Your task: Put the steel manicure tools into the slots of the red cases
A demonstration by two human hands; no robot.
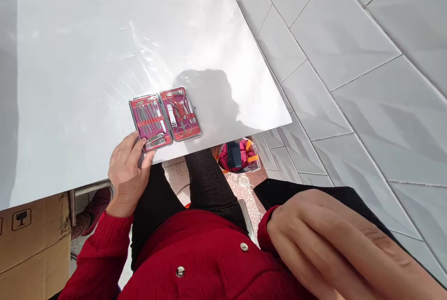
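An opened manicure set (171,120) lies on the white tabletop near its front edge. Its left half carries a row of slim metal tools (150,117) under a red strap, with a nail clipper (154,140) below. Scissors (184,127), another nail clipper (171,116) and small tools fill the right half. My left hand (128,169) grips the lower left corner of the case between thumb and fingers. Close to the camera at lower right, my right hand (335,239) is raised off the table with its fingers stretched out; their tips fall outside the picture, and I see nothing held.
The white tabletop (77,67) ends just before my lap. A tiled wall (366,81) runs along the right. Below the edge stands a clear container (240,155) with pink and orange things. At lower left are a cardboard box (35,244) and a person's shoe (99,209).
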